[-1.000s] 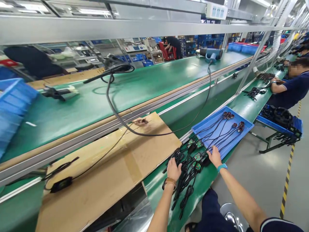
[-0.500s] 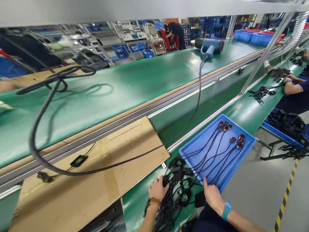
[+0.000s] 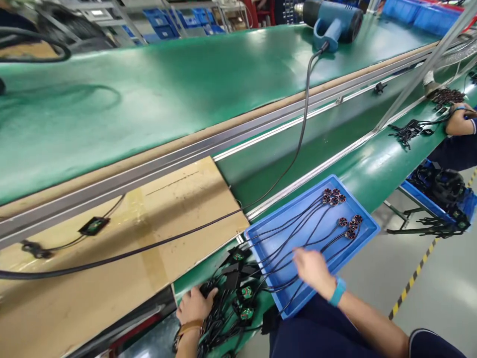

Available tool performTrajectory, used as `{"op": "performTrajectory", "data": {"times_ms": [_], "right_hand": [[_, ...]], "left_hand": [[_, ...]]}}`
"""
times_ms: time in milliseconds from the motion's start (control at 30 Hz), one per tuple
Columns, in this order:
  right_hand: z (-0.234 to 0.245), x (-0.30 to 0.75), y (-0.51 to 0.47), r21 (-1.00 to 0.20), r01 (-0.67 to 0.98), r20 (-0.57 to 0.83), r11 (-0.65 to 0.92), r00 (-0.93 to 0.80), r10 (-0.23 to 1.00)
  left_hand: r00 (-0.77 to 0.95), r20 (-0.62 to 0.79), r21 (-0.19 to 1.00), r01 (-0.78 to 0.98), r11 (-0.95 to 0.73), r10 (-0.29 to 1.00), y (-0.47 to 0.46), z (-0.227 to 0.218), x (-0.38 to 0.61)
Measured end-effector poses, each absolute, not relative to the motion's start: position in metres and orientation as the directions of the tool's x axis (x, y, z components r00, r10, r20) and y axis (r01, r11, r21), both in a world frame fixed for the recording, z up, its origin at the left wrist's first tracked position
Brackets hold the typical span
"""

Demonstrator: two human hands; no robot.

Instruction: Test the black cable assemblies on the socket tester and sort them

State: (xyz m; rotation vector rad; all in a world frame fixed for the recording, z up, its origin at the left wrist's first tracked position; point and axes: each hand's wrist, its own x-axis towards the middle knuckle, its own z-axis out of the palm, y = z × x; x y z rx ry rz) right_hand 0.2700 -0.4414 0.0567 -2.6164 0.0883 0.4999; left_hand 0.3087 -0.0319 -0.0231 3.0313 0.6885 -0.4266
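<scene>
A blue tray (image 3: pixel 357 238) lies on the green bench edge with several black cables ending in small round motors (image 3: pixel 334 198). Left of it is a heap of black cables with small green circuit boards (image 3: pixel 244 293). My left hand (image 3: pixel 194 304) rests on that heap, fingers curled over black cables. My right hand (image 3: pixel 312 269), blurred by motion, hovers over the tray's near part above the cables; its fingers look loosely spread and nothing shows in them.
A cardboard sheet (image 3: pixel 112 268) lies to the left with a small module (image 3: pixel 94 225) and a thick black cord (image 3: pixel 223 219) running to a blue heat gun (image 3: pixel 333 21) on the green conveyor (image 3: pixel 149 94). Another person's hand (image 3: pixel 457 121) works at right.
The view has dropped and swung right. My right hand moved from the tray's near left corner up over the tray. My left hand stayed on the cable heap.
</scene>
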Motion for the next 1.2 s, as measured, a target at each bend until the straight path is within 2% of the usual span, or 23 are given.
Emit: {"op": "performTrajectory", "data": {"times_ms": [67, 133, 200, 267, 333, 400, 467, 533, 600, 667, 733, 800, 900, 967, 1033, 1100, 1200], "right_hand": [[0.058, 0.302, -0.511, -0.29, -0.31, -0.295, -0.906, 0.929, -0.223], [0.044, 0.328, -0.573, -0.089, -0.392, -0.269, -0.916, 0.895, -0.356], [0.021, 0.343, -0.616, 0.047, -0.361, -0.346, -0.931, 0.869, -0.354], [-0.001, 0.349, -0.639, 0.084, -0.291, -0.414, -0.953, 0.859, -0.299], [-0.014, 0.348, -0.649, -0.025, -0.233, -0.43, -0.972, 0.88, -0.199], [-0.013, 0.344, -0.652, -0.28, -0.216, -0.348, -0.935, 0.931, -0.111], [0.003, 0.339, -0.652, -0.574, -0.229, -0.215, -0.786, 0.969, -0.126], [0.032, 0.335, -0.653, -0.766, -0.239, -0.156, -0.597, 0.97, -0.188], [0.071, 0.33, -0.657, -0.841, -0.235, -0.208, -0.487, 0.972, -0.111], [0.112, 0.326, -0.664, -0.868, -0.196, -0.274, -0.457, 0.955, 0.112], [0.149, 0.323, -0.67, -0.908, -0.092, -0.243, -0.409, 0.911, 0.334], [0.178, 0.325, -0.668, -0.944, 0.026, -0.131, -0.329, 0.886, 0.445], [0.207, 0.339, -0.64, -0.946, 0.158, 0.01, -0.283, 0.886, 0.463], [0.22, 0.355, -0.604, -0.934, 0.237, 0.093, -0.266, 0.883, 0.461], [0.23, 0.374, -0.558, -0.932, 0.28, 0.155, -0.232, 0.882, 0.446], [0.237, 0.391, -0.505, -0.944, 0.27, 0.159, -0.189, 0.875, 0.457], [0.237, 0.402, -0.412, -0.957, 0.25, 0.113, -0.15, 0.791, 0.601]], "left_hand": [[0.868, -0.215, 0.011, 0.459, -0.888, 0.446, -0.036, -0.024, 0.307], [0.905, -0.146, 0.137, 0.419, -0.898, 0.4, -0.046, -0.022, 0.301], [0.957, -0.077, 0.303, 0.291, -0.907, 0.281, -0.065, -0.017, 0.289], [0.985, -0.042, 0.45, 0.168, -0.877, 0.167, -0.092, -0.013, 0.271], [0.995, -0.044, 0.555, 0.096, -0.826, 0.086, -0.124, -0.013, 0.251], [0.997, -0.079, 0.612, 0.064, -0.788, 0.021, -0.153, -0.016, 0.233], [0.992, -0.126, 0.621, 0.069, -0.781, -0.013, -0.174, -0.022, 0.222], [0.987, -0.164, 0.598, 0.102, -0.795, 0.003, -0.186, -0.025, 0.219], [0.983, -0.181, 0.593, 0.111, -0.797, 0.002, -0.188, -0.023, 0.222], [0.985, -0.162, 0.647, 0.065, -0.76, -0.054, -0.183, -0.016, 0.226], [0.994, -0.086, 0.722, 0.012, -0.692, -0.073, -0.176, -0.007, 0.225], [0.997, 0.038, 0.775, 0.009, -0.632, 0.061, -0.172, 0.001, 0.217], [0.895, 0.208, 0.797, 0.08, -0.599, 0.395, -0.167, 0.015, 0.2], [0.736, 0.294, 0.801, 0.157, -0.577, 0.609, -0.161, 0.031, 0.189], [0.489, 0.355, 0.849, 0.188, -0.493, 0.797, -0.149, 0.06, 0.178], [0.208, 0.377, 0.911, 0.09, -0.402, 0.902, -0.13, 0.101, 0.161], [-0.032, 0.395, 0.91, -0.119, -0.396, 0.918, -0.099, 0.177, 0.112]]}}
